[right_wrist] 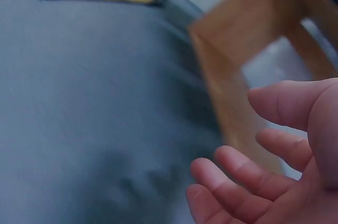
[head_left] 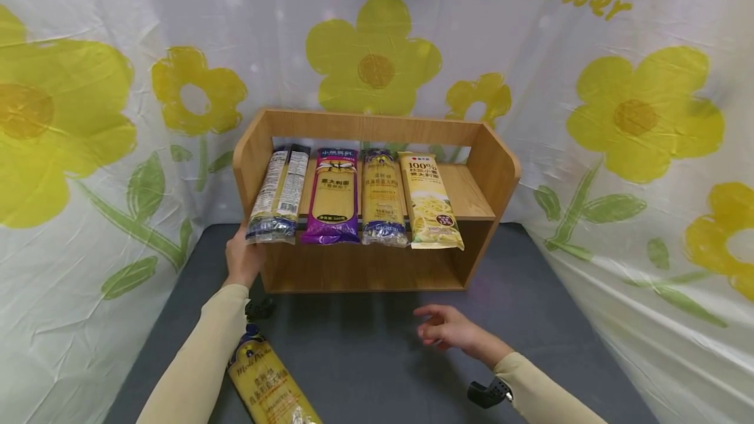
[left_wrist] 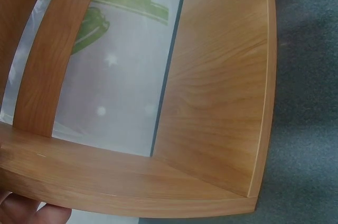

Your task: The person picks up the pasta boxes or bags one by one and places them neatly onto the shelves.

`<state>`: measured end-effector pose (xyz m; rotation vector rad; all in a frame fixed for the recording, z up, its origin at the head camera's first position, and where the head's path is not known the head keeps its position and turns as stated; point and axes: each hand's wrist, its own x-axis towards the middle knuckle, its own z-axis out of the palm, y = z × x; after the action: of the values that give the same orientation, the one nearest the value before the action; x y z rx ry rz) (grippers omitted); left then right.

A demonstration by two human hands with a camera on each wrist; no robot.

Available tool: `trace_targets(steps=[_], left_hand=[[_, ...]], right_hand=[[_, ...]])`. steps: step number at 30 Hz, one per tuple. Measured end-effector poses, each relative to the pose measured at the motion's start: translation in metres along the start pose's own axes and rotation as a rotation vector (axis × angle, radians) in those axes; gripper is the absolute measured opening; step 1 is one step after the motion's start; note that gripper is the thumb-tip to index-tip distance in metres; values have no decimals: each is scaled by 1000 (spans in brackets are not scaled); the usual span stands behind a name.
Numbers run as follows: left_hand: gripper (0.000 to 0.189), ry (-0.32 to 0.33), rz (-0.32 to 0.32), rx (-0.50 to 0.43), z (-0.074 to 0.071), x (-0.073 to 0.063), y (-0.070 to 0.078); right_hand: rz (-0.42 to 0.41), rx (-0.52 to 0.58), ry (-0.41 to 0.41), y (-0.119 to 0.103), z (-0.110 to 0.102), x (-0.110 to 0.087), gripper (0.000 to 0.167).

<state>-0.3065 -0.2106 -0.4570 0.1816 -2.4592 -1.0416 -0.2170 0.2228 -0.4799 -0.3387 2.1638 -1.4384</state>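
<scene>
At the left side panel of a two-tier wooden shelf (head_left: 365, 280), my left hand (head_left: 243, 257) grips the panel, its fingers (left_wrist: 50, 214) showing along the outer face in the left wrist view. Most of that hand is hidden there. My right hand (head_left: 448, 329) hovers over the dark table in front of the shelf, holding nothing, fingers loosely bent and spread. On the upper tier lie a pasta pack with its printed back up (head_left: 279, 195), a purple spaghetti pack (head_left: 334, 195), a blue-and-yellow spaghetti pack (head_left: 383, 198) and a cream pasta pack (head_left: 431, 201).
Another yellow spaghetti pack (head_left: 273, 385) lies on the table (head_left: 353, 358), beside my left forearm. The lower tier (head_left: 365, 267) is open at the front. Behind and at both sides hangs a white curtain (head_left: 265, 44) with yellow flowers.
</scene>
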Motion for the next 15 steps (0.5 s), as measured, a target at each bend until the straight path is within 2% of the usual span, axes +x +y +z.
trace_targets(steps=[6, 10, 15], left_hand=[[45, -17, -9, -18, 0, 0, -1], [45, -12, -14, -9, 0, 0, 0], [44, 13, 22, 14, 2, 0, 0]], right_hand=[[-3, 68, -82, 13, 62, 25, 56], [8, 84, -95, 13, 97, 37, 55], [25, 90, -99, 8, 136, 53, 52]])
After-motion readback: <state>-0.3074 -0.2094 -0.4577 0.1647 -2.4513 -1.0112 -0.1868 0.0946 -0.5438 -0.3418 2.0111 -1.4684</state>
